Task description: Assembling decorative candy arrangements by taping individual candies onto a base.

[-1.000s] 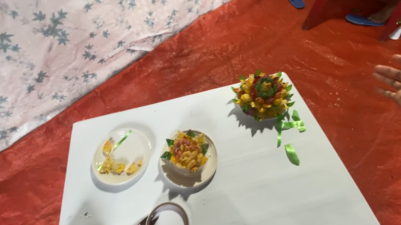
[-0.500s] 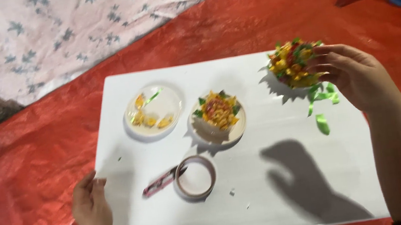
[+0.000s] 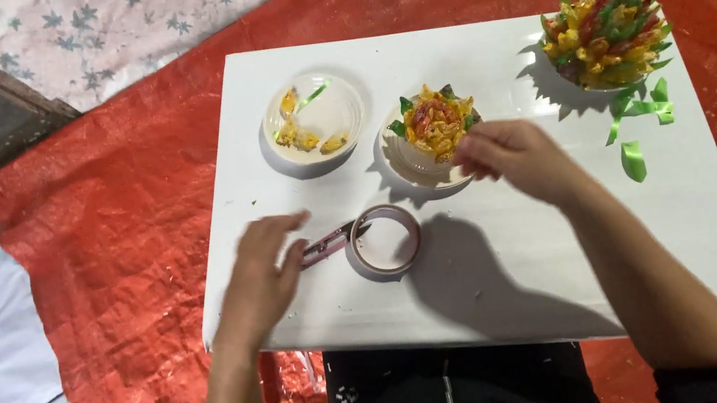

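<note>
The right hand (image 3: 511, 155) is held with fingertips pinched together at the edge of the middle white dish (image 3: 412, 157), touching its yellow and red flower piece (image 3: 436, 118). The left hand (image 3: 265, 266) is laid loosely open on the white board (image 3: 512, 283), its fingers on pink-handled snips (image 3: 327, 245) beside a tape roll (image 3: 385, 240).

The table (image 3: 512, 283) is smooth, glossy white board. The tarp (image 3: 117, 211) under it is rough, woven red plastic. Both plates (image 3: 340, 118) look like glossy plastic. The tape (image 3: 385, 240) is shiny, the ribbon (image 3: 637, 120) at the right edge satiny green.
</note>
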